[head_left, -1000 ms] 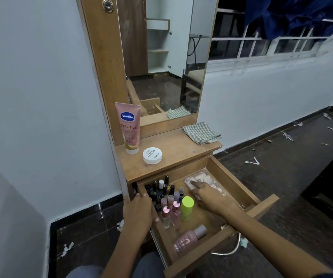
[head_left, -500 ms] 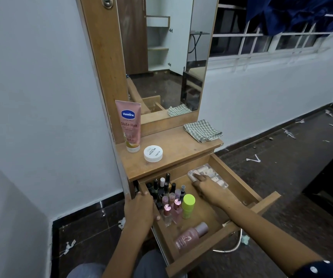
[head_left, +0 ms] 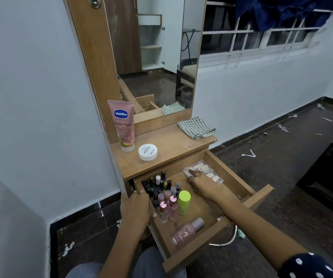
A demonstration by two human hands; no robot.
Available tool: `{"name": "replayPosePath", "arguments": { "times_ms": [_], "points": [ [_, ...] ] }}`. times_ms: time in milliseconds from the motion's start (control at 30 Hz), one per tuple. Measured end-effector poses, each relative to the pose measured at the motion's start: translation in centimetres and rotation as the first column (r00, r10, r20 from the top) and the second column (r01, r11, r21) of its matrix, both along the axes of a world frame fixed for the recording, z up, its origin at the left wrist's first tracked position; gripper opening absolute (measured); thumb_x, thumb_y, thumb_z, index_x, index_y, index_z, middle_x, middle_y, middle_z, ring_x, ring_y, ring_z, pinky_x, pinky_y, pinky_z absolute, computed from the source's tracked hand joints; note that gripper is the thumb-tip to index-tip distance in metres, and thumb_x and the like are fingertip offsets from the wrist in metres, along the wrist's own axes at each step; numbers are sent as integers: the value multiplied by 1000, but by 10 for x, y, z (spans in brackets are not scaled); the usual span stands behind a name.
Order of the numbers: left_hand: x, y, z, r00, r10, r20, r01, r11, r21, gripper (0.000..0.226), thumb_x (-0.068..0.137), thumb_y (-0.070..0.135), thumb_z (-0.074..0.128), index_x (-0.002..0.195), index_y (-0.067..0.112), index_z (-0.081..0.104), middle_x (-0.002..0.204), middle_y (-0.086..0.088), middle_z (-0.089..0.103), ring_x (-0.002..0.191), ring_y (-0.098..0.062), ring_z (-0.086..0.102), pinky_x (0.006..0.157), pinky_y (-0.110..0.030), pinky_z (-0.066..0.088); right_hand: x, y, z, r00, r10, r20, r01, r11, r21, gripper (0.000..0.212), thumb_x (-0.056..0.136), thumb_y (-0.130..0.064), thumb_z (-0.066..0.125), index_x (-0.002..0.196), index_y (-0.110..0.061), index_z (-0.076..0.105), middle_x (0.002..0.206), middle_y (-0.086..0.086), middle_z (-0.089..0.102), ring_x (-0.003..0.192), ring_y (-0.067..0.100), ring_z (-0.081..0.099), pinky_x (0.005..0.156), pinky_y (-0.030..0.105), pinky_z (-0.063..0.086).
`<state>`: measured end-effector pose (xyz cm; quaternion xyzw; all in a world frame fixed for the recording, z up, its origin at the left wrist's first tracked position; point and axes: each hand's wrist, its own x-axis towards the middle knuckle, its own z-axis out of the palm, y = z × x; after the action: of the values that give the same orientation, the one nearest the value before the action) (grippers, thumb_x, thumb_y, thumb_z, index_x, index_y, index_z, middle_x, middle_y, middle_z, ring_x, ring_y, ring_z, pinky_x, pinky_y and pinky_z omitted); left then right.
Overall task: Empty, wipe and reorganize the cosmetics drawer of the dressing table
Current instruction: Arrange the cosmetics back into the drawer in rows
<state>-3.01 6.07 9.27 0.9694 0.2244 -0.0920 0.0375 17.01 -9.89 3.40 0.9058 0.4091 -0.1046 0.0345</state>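
Drawer: your cosmetics drawer [head_left: 239, 175] is pulled open below the dressing table top [head_left: 173, 145], contents inside.
Left hand: your left hand [head_left: 136, 207] wraps over the drawer's left wall, fingers closed on the wood.
Right hand: your right hand [head_left: 203, 185] lies flat inside, fingers spread on the clear box of press-on nails [head_left: 203, 169] at the back right; not clamped on it.
Bottles: nail polish bottles [head_left: 162, 192] stand clustered back left, a lime-capped bottle [head_left: 184, 202] just beside them.
Front: a pink bottle [head_left: 186, 231] lies on its side.
Table top: Vaseline tube [head_left: 123, 125] upright, white jar [head_left: 148, 152] near it, checked cloth [head_left: 196, 127] at the right.
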Motion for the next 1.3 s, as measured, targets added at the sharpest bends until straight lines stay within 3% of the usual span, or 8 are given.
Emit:
{"name": "replayPosePath", "arguments": {
  "times_ms": [233, 433, 567, 767, 967, 1133, 1200, 1300],
  "points": [
    [0, -1, 3, 1000, -8, 0, 7, 1000, 16, 44, 87, 43, 64, 124, 20, 55, 125, 0, 59, 122, -17, 51, 111, -41, 23, -6, -2, 13, 998, -32, -51, 37, 996, 84, 40, 93, -8, 45, 132, -13, 52, 156, 14, 23, 140, 31, 29, 107, 38, 36],
    [1, -1, 1, 1000, 6, 1, -6, 1000, 15, 46, 85, 44, 66, 123, 19, 55, 128, -1, 58, 123, -17, 51, 113, -42, 20, -29, 18, 52, 990, -127, 57, 86, 877, 474, 27, 92, -30, 54, 117, -19, 61, 116, 1, 65, 109, 20, 58, 89, 36, 48],
    [2, -1, 1, 1000, 22, 12, -22, 1000, 13, 50, 85, 44, 66, 126, 18, 52, 128, -2, 58, 124, -17, 51, 114, -43, 18, -48, 68, 74, 993, 16, 115, -85, 775, 627, 38, 92, -37, 57, 127, -22, 54, 131, -3, 55, 120, 15, 51, 90, 36, 50],
    [0, -1, 0, 1000, 26, 13, -26, 999, 18, 54, 86, 41, 65, 131, 15, 48, 130, -4, 57, 125, -18, 48, 115, -44, 20, -44, 130, 77, 994, 89, 65, -110, 854, 508, 50, 91, -41, 58, 134, -18, 49, 153, 13, 31, 138, 28, 32, 110, 40, 34],
    [0, -1, 0, 1000, 20, 15, -20, 1000, 16, 55, 86, 40, 66, 131, 14, 48, 130, -4, 57, 126, -18, 47, 114, -45, 19, -38, 106, 76, 997, -21, 79, -28, 818, 574, 32, 85, -36, 64, 107, -17, 52, 122, 5, 54, 110, 24, 50, 80, 33, 45],
    [0, 0, -2, 999, 9, 37, -10, 1000, 14, 46, 86, 39, 65, 125, 16, 52, 125, -1, 59, 123, -16, 48, 112, -41, 22, -28, 26, 89, 983, -169, -66, 173, 768, 617, 32, 70, -44, 72, 84, -23, 53, 86, -4, 59, 79, 14, 55, 62, 30, 44],
    [0, -1, -3, 999, 15, 45, -16, 1000, 4, 48, 86, 39, 65, 126, 16, 52, 124, -1, 60, 123, -16, 49, 111, -41, 22, -20, -10, 91, 952, -271, -146, 305, 763, 570, 31, 66, -42, 74, 75, -21, 52, 75, -6, 58, 69, 12, 54, 53, 28, 37],
    [0, 1, -4, 999, 3, 37, -3, 1000, 3, 47, 86, 41, 65, 126, 17, 54, 127, -1, 58, 125, -17, 47, 111, -41, 21, -15, -48, 78, 898, -379, -222, 439, 804, 401, 30, 67, -36, 77, 75, -15, 58, 81, 0, 64, 77, 17, 59, 61, 30, 44]
  ]
}}
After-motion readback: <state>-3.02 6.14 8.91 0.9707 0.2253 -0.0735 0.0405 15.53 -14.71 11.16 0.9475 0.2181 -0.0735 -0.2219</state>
